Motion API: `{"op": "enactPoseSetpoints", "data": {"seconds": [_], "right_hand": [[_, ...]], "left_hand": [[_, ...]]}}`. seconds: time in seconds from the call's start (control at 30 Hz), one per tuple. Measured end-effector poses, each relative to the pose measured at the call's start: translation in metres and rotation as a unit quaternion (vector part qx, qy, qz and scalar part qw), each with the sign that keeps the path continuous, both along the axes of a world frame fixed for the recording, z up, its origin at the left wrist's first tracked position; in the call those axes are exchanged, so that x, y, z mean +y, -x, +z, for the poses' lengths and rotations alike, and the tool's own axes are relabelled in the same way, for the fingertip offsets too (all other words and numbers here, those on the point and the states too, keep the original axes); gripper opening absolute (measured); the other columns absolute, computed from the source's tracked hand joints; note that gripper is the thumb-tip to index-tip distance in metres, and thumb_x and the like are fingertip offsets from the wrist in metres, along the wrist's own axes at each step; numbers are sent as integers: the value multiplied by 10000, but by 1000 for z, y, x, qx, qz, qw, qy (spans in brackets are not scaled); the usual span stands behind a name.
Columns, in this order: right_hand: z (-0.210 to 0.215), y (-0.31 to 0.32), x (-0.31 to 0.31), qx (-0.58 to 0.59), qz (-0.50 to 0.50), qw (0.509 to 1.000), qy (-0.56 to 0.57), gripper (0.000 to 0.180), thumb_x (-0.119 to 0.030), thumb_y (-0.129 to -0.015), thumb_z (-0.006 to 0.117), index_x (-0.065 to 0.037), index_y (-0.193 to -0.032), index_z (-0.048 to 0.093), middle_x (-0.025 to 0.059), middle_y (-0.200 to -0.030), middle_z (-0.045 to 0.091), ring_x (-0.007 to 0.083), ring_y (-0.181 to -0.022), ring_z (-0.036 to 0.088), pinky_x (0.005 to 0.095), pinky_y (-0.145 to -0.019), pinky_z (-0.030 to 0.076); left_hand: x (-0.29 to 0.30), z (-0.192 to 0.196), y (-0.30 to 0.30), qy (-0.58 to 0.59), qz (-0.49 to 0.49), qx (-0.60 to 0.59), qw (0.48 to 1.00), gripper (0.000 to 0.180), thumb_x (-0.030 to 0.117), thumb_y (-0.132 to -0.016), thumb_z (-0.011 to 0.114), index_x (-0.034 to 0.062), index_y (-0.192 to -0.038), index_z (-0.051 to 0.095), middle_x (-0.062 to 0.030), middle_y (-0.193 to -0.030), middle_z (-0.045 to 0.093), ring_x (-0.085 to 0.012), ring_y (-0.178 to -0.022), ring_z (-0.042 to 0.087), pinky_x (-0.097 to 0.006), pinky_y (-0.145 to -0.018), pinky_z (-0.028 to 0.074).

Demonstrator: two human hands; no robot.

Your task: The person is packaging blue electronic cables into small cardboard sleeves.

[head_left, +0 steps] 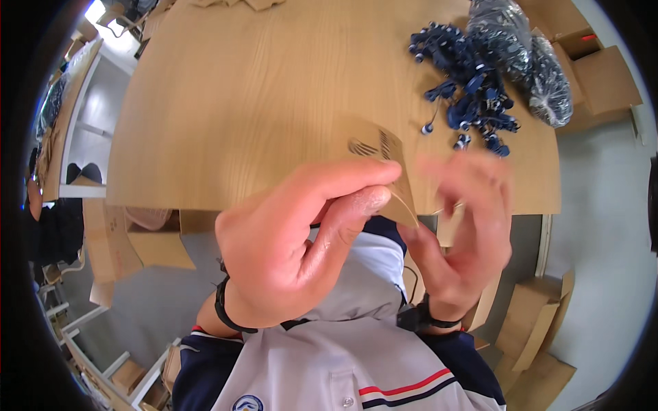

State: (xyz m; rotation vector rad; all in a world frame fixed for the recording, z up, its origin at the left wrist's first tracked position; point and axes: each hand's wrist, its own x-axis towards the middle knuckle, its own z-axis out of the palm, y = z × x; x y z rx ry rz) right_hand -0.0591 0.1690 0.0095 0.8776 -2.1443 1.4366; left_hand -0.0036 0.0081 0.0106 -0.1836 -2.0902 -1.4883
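Above the table's near edge, my left hand [288,240] pinches a small brown kraft-card piece [388,154] between thumb and fingers. The piece has dark print, and its near edge bows outward; whether it is a flat sleeve or a folded box I cannot tell. On its other side is my right hand [469,236], blurred by motion, with thumb and fingers apart. Its thumb tip is close to the card's near corner, and I cannot tell if they touch. A pile of dark blue corded pieces with round, pale-ringed ends [469,85] lies beyond my right hand.
Clear plastic bags of dark items [548,82] lie at the wooden table's [240,96] far right. Open cardboard boxes stand right of the table [603,82], on the floor at right [528,322] and below its left edge [161,246]. A white-framed shelf [86,123] stands left.
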Motion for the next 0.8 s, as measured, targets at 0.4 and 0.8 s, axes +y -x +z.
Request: {"op": "enactPoseSetpoints", "data": {"seconds": [0.4, 0.8], "right_hand": [[-35, -16, 43, -448, 410, 794, -36, 308, -203, -622, 894, -39, -815, 719, 52, -761, 696, 177, -656, 648, 246, -580, 464], [-31, -4, 35, -518, 555, 651, 4, 405, -312, -607, 925, -31, -793, 700, 32, -722, 675, 127, -656, 610, 267, -575, 442]], "left_hand": [[-21, 9, -4, -94, -408, -366, 831, 264, 181, -986, 552, 49, -1203, 624, -36, -744, 683, -89, -620, 658, -207, -520, 472], [-21, 16, 17, 76, -489, -163, 854, 384, 195, -864, 722, 104, -1215, 593, -30, -740, 660, -241, -668, 652, -285, -582, 481]]}}
